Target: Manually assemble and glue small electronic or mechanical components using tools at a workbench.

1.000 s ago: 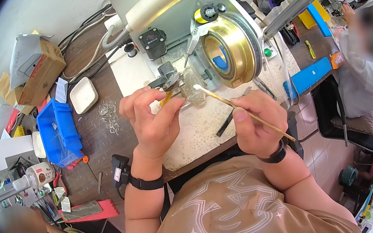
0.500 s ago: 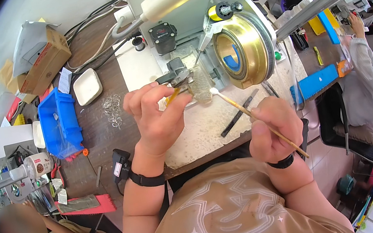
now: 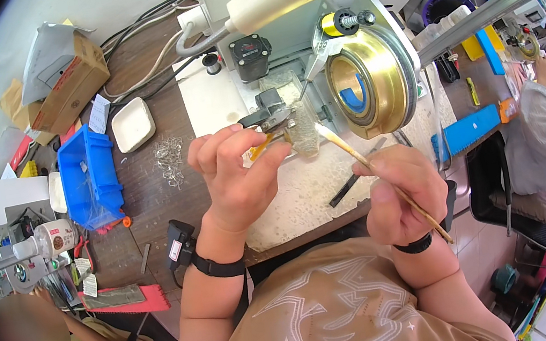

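White-tipped stick sat pinched mid-shaft, likely for reach, in my right hand; my left hand's grip was unclear.

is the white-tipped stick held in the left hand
No, the white-tipped stick is gripped by the right hand.

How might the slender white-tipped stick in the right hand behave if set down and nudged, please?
The white-tipped stick is probably stiff, since it looks straight with both ends jutting free of the right hand. It is likely light, being slender, and may roll, as it appears roundish.
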`<state>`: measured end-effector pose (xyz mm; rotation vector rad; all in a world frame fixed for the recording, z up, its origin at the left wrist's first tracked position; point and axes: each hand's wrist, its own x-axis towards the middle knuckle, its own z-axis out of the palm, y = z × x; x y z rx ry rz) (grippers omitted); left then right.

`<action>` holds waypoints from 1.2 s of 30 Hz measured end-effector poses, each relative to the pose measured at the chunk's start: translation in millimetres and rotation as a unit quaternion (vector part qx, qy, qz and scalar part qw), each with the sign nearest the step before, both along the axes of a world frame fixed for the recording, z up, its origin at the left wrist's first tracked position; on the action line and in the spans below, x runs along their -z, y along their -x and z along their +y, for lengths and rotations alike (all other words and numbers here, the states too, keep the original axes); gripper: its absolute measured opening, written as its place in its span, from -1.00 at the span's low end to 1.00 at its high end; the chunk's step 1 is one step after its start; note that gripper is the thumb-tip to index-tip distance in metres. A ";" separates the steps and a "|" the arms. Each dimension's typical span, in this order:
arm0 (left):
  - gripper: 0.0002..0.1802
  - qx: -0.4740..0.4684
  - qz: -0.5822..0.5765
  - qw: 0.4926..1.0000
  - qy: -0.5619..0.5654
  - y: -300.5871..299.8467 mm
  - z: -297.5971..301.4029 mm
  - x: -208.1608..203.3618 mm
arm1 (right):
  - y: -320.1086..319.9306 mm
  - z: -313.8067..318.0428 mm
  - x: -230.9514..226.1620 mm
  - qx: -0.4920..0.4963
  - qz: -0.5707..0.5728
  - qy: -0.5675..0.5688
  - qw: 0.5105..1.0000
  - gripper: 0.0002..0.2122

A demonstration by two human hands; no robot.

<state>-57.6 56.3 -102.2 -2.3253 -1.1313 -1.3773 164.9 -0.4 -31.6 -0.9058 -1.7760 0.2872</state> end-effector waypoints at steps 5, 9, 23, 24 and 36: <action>-0.74 0.009 -0.006 1.000 0.002 -2.0 1.8 2.0 | -0.2 1.3 -2.1 0.000 -0.007 0.018 1.000 -0.75; -0.69 -0.001 0.015 1.000 0.003 -0.6 -1.3 -2.2 | 2.2 5.5 1.2 0.000 0.001 0.016 1.000 -0.73; -0.66 -0.006 0.036 0.999 0.002 -2.7 -2.6 -1.2 | 9.5 11.2 2.7 0.025 -0.012 0.006 1.000 -0.75; -0.68 -0.007 0.028 1.000 -0.003 -3.0 -2.1 0.5 | 10.3 12.0 3.4 0.024 -0.012 0.006 1.000 -0.75; -0.69 -0.008 0.030 1.000 -0.003 -3.2 -2.5 -0.5 | 11.5 12.0 4.1 0.031 -0.008 0.040 0.999 -0.75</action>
